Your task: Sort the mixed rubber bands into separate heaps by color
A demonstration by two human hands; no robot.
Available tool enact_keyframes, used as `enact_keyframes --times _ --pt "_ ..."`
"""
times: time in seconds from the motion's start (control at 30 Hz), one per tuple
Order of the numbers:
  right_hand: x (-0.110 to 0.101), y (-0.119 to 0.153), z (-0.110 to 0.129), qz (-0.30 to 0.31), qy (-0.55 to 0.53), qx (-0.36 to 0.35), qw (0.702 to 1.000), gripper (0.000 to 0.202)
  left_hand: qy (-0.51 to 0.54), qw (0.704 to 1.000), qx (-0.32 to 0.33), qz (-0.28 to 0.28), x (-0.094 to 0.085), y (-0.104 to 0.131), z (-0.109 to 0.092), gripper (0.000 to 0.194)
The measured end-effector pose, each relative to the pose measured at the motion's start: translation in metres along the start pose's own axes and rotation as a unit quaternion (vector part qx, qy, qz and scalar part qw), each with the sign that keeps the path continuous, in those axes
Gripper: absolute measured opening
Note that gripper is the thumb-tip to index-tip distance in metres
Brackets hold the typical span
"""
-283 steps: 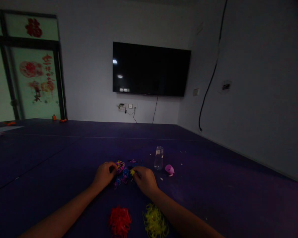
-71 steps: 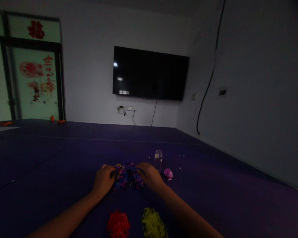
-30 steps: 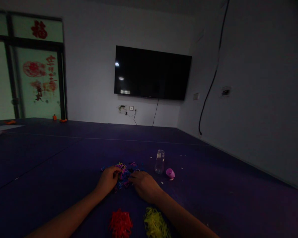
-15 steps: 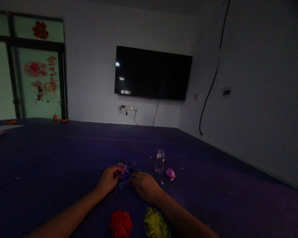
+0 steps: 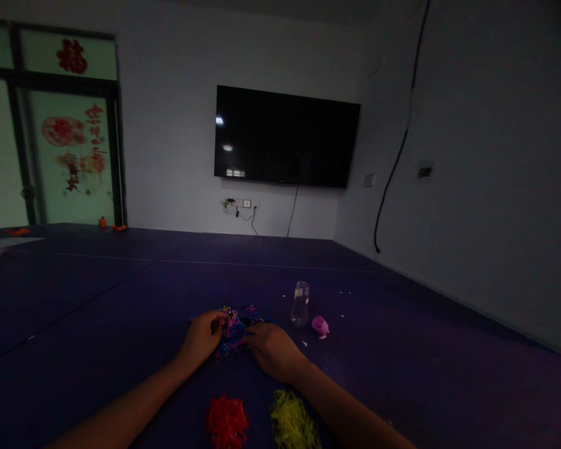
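A loose pile of small rubber bands (image 5: 235,330), mostly blue and purple with some pink and yellow, lies on the dark purple surface between my hands. My left hand (image 5: 204,332) is at the pile's left edge, thumb and fingers curled into a pinch against the bands. From the right, my right hand (image 5: 270,348) reaches in with its fingers bent together over the pile. What either set of fingertips holds is too small and dark to make out. Closer to me are a heap of red rubber bands (image 5: 227,421) and a heap of yellow rubber bands (image 5: 293,421).
Right of the pile stands a clear plastic bottle (image 5: 300,304), with a pink cup-like piece (image 5: 320,326) beside it. Small white scraps are scattered around them. Orange objects (image 5: 118,228) lie at the far left edge. A television (image 5: 287,137) hangs on the back wall.
The view has shifted very slightly. My left fingers have moved a little at the pile's edge; my right hand stays nearly in place over the bands.
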State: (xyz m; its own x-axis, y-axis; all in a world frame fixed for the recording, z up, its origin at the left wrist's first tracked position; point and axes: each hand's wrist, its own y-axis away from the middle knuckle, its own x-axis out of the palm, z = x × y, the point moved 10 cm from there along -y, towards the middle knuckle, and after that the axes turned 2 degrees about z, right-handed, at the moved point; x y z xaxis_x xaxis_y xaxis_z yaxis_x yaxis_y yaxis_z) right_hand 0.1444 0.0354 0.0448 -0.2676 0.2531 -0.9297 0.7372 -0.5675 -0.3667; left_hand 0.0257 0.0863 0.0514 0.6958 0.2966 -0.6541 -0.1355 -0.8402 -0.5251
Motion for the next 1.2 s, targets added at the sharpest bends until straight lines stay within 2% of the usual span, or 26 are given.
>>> enact_keyframes --times 0.7,0.9,1.03,1.2 --pt "0.004 -0.001 0.000 0.010 0.008 -0.002 1.000 0.027 -0.123 0.987 0.027 0.096 0.017 0.003 -0.011 0.030" --pt "0.002 -0.001 0.000 -0.004 -0.007 -0.009 1.000 0.027 -0.048 0.997 0.055 0.039 0.011 0.002 -0.011 0.028" --pt "-0.007 -0.002 -0.005 -0.041 -0.054 0.015 0.998 0.034 0.038 0.995 0.090 -0.008 0.002 0.002 -0.018 0.025" --pt "-0.015 -0.001 -0.015 -0.097 -0.123 0.059 0.986 0.038 0.137 0.986 0.091 0.015 0.006 0.005 -0.026 0.018"
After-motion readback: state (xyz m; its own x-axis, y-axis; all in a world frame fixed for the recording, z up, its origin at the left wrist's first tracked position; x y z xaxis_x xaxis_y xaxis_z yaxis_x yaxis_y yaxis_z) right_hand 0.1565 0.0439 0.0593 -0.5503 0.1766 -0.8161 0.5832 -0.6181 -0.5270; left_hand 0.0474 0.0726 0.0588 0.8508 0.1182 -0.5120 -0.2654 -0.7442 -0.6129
